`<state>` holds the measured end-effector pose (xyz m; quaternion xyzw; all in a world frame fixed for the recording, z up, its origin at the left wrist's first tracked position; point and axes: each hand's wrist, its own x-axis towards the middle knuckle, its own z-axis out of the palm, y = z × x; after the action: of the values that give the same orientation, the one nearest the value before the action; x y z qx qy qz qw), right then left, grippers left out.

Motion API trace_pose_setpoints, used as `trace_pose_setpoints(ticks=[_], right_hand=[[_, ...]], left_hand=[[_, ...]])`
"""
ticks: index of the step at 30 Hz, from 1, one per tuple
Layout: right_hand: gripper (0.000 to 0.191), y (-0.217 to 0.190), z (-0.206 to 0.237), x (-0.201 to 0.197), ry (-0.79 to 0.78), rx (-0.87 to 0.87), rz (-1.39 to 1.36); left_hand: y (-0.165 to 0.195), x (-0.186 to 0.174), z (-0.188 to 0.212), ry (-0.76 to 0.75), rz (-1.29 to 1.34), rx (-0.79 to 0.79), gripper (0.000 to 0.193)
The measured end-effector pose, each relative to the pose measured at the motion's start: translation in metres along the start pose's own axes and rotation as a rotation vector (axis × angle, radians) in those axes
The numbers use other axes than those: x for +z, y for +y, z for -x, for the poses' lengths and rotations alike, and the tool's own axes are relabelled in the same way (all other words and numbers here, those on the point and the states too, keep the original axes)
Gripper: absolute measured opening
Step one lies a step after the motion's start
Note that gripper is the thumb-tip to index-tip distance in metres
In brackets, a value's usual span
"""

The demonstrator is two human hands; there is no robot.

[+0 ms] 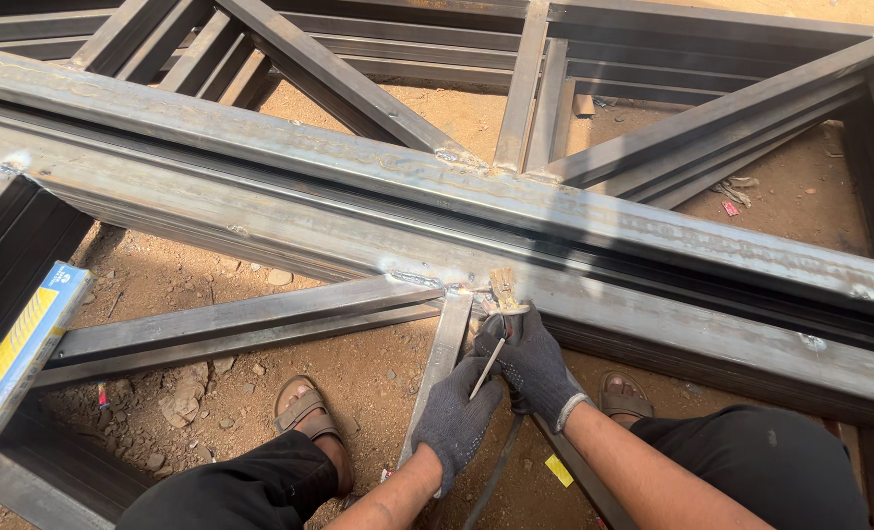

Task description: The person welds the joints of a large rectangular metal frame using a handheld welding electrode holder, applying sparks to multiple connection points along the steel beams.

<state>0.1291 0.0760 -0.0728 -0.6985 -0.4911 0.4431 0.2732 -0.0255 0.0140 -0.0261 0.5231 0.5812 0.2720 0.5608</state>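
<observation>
- Electrode holder (pixel 502 291) sits at the tips of the right hand (pixel 533 365), its clamp end touching the weld joint (pixel 454 289) where an upright steel bar (pixel 443 358) meets the long steel beam (pixel 437 211).
- Head view: the right hand, in a dark knit glove, is wrapped closed around the holder's grip, and a thin welding rod (pixel 488 367) runs from near the holder down and back toward the left hand (pixel 455 417).
- The left hand, also gloved, is curled with its fingertips pinching the lower end of the rod, just below and inside the right hand; the two gloves nearly touch.
- A dark cable (pixel 497 463) trails down from between the hands toward the ground.
- What could go wrong, as I judge it: the knit gloves and bare forearms sit right beside the joint, so spatter or hot metal could burn them.
- Open sandals (pixel 300 410) rest directly beneath the hands, so falling slag could land on the feet.
- The cable hangs loose between the knees and could snag and drag the holder off the joint.
- Far to the left of the hands, a yellow and blue box (pixel 20 355) leans on a frame member, well apart.
</observation>
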Motion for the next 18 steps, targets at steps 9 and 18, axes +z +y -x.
trace_pose_setpoints(ticks=[9, 18], right_hand=[[0.077, 0.007, -0.005, 0.002, -0.028, 0.011, -0.011], [0.081, 0.01, 0.0, 0.004, 0.084, -0.057, -0.102]], left_hand=[[0.001, 0.0, 0.0, -0.007, -0.02, -0.029, 0.044], [0.001, -0.001, 0.0, 0.032, 0.022, 0.027, 0.039]])
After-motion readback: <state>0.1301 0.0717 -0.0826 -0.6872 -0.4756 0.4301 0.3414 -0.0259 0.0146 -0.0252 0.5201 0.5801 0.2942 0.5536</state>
